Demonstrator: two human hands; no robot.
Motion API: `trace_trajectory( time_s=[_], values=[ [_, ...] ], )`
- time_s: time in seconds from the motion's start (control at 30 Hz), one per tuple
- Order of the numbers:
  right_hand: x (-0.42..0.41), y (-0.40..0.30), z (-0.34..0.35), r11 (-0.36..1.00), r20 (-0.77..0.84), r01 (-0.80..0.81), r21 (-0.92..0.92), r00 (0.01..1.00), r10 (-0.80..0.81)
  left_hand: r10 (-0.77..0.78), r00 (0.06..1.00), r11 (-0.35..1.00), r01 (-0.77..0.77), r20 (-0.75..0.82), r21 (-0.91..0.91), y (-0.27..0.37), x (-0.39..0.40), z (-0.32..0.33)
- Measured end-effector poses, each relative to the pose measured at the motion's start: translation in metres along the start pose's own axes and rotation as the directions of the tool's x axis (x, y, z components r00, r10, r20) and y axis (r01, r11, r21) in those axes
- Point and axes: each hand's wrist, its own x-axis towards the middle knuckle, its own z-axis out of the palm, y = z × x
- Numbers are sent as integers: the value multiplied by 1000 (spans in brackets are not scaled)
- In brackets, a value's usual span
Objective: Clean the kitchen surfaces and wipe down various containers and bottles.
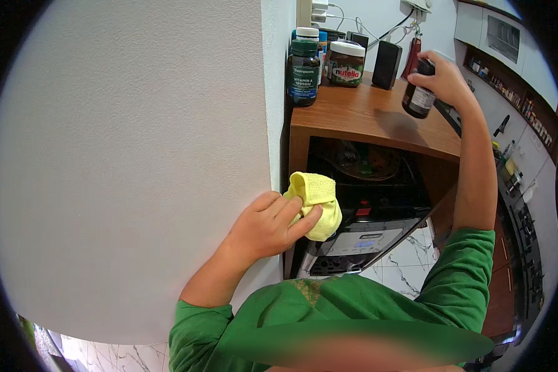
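Observation:
My right hand grips a dark bottle by its black cap. It is tilted over the brown wooden top of a cabinet, near the right side, and a shadow falls on the wood beside it. A folded yellow cloth is pinched in my left hand, in front of the cabinet's opening and close to the white wall corner. On the cabinet's left end stand a dark green-capped supplement bottle, a white-capped bottle partly hidden behind it, and a Nutella jar.
A black box-shaped device stands behind on the cabinet, below white chargers and cables. Inside the cabinet sits a black appliance with a silver panel. A broad white wall is at left; a kitchen counter runs along the right.

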Motion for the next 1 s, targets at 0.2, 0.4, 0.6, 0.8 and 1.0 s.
trace_trajectory(
  time_s=[0.2, 0.4, 0.6, 0.8, 1.0],
  values=[
    [-4, -60, -15, 950, -2, 115, 292, 993, -119, -33, 999, 999, 32, -10, -31, 0, -5, 3],
    [-11, -107, -4, 916, 55, 261, 304, 955, -290, -7, 1000, 999, 7, -17, -40, -2, -4, -1],
    [-8, -123, 2, 864, 167, 349, 363, 888, -428, -33, 999, 999, 32, -8, -43, -1, -7, 2],
    [2, -123, 12, 762, 205, 427, 488, 792, -575, -2, 1000, 999, 1, -24, -52, -2, -4, -2],
    [4, -129, 8, 801, 353, 333, 497, 766, -538, 0, 999, 999, -2, -36, -40, -2, -5, -2]
  ],
)
